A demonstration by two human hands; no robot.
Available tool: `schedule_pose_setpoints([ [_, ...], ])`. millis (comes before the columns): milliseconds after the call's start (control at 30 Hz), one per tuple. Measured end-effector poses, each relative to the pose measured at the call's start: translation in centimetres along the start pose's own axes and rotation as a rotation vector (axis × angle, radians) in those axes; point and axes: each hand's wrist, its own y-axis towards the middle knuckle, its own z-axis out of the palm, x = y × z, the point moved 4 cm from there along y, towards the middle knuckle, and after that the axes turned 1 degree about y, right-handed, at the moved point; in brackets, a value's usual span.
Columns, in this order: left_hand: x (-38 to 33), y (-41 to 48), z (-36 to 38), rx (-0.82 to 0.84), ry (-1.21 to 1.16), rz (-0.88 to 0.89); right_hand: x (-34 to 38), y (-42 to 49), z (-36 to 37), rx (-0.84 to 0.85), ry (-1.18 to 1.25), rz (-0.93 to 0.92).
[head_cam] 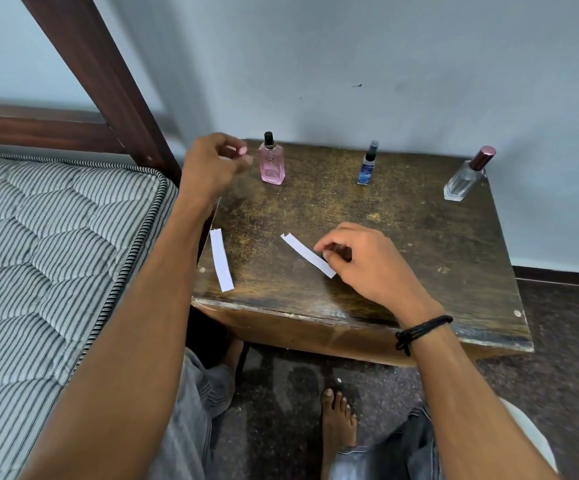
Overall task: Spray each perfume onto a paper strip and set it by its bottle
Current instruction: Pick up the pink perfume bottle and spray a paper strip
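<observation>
Scene lit softly and evenly; light diffuse, source not seen. Faint broad shadow of bed post (101, 81) cast on wall (385, 46). Dull sheen noted on table (315, 306) near front edge; space beneath left dark. Paper strip (307, 254) rendered bright against dark top. Left hand (212, 161) smeared by motion blur, fingertips indistinct. Straight lines bowed and tilted toward frame edges by wide-angle lens.
</observation>
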Motion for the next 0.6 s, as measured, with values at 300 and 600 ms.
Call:
schedule_pose_setpoints([
  [300, 1.3, -0.1, 1.5, 0.174, 0.373, -0.105, -0.1, 0.1, 0.3, -0.003, 0.018, -0.006],
  [600, 1.4, 0.1, 1.2, 0.197, 0.308, -0.153, -0.3, 0.0, 0.3, 0.004, 0.008, -0.011],
])
